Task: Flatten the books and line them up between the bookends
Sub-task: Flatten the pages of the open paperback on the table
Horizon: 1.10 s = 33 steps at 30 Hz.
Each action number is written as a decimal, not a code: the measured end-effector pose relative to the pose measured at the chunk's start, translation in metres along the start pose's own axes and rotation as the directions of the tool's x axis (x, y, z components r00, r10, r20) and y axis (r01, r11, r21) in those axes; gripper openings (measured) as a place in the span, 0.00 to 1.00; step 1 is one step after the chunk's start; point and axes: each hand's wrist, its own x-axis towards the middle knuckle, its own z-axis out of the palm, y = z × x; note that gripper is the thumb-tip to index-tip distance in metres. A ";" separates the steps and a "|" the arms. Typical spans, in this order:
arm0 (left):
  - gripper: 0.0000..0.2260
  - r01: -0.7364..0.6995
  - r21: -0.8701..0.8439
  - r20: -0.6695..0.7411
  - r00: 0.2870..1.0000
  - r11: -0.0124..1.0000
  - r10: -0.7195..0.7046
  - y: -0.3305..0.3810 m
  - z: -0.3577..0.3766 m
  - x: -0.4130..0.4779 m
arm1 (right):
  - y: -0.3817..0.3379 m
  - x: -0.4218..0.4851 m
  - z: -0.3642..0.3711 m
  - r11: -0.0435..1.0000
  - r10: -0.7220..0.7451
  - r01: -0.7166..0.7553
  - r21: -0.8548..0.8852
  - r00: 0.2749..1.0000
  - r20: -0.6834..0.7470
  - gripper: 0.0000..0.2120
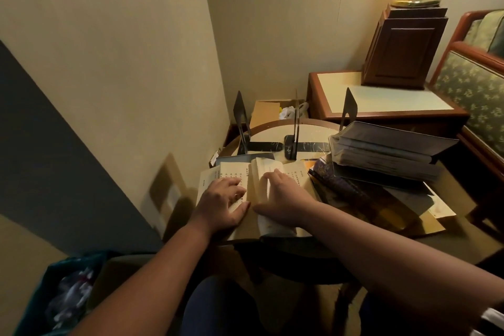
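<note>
An open book (234, 172) with cream pages of printed text lies on the near part of the round table (272, 129). My left hand (222, 203) presses flat on its left page. My right hand (283, 196) holds a raised sheaf of pages at the middle of the book, fingers curled over the page edges. Behind the book stand three black metal bookends: one at the left (241, 117), one in the middle (296, 128), one at the right (347, 109). A messy pile of books (381, 150) lies on the right of the table, with a dark purple book (335, 180) below it.
A side table (381, 101) with a wooden lamp base (403, 46) stands behind on the right, beside a green patterned armchair (471, 84). A cardboard box (266, 112) sits by the wall behind the table. A teal bag (62, 294) lies on the floor at lower left.
</note>
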 end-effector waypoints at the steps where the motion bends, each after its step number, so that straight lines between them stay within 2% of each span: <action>1: 0.23 -0.001 0.013 0.008 1.000 1.000 0.001 -0.001 -0.001 0.001 | -0.001 -0.002 -0.005 0.998 0.006 -0.005 0.061 1.000 -0.010 0.39; 3: 0.23 -0.017 0.072 0.025 1.000 0.997 0.016 -0.002 -0.003 0.004 | 0.000 -0.009 -0.017 0.988 -0.009 0.015 0.157 0.999 -0.040 0.38; 5: 0.24 -0.041 0.137 0.041 0.999 0.990 0.036 0.000 -0.005 0.007 | 0.004 -0.017 -0.027 0.982 -0.046 0.061 0.180 0.995 -0.089 0.37; 9: 0.29 -0.065 0.117 0.070 0.996 0.991 0.057 0.015 -0.010 0.018 | 0.019 -0.030 -0.039 0.981 -0.101 0.122 0.149 0.985 -0.143 0.36; 12: 0.32 -0.125 0.122 0.167 0.981 0.985 0.103 0.025 -0.012 0.027 | 0.033 -0.033 -0.044 0.986 -0.120 0.136 0.098 0.980 -0.158 0.30; 14: 0.33 -0.146 0.145 0.238 0.965 0.979 0.109 0.030 -0.012 0.032 | 0.044 -0.032 -0.044 0.993 -0.078 0.090 0.080 0.986 -0.145 0.29; 18: 0.35 -0.099 0.152 0.370 0.928 0.983 0.036 0.033 -0.008 0.037 | 0.060 -0.029 -0.034 0.999 0.015 -0.017 -0.037 0.999 -0.051 0.30; 21: 0.34 -0.099 0.186 0.391 0.920 0.978 0.019 0.032 -0.001 0.036 | 0.075 -0.029 -0.019 0.958 0.045 -0.023 -0.287 0.996 0.073 0.34; 23: 0.34 -0.099 0.198 0.390 0.921 0.975 0.014 0.030 0.002 0.035 | 0.085 -0.030 -0.009 0.921 0.038 0.008 -0.390 0.993 0.110 0.36; 27: 0.38 -0.101 0.184 0.390 0.920 0.978 0.022 0.026 0.005 0.035 | 0.095 -0.036 -0.003 0.829 -0.075 0.146 -0.540 0.986 0.151 0.38; 30: 0.42 -0.103 0.176 0.383 0.923 0.979 0.028 0.024 0.006 0.035 | 0.090 -0.043 -0.007 0.781 -0.139 0.256 -0.569 0.960 0.241 0.48; 33: 0.45 -0.110 0.184 0.387 0.921 0.977 0.031 0.022 0.008 0.035 | 0.089 -0.054 -0.007 0.775 -0.200 0.342 -0.532 0.931 0.306 0.44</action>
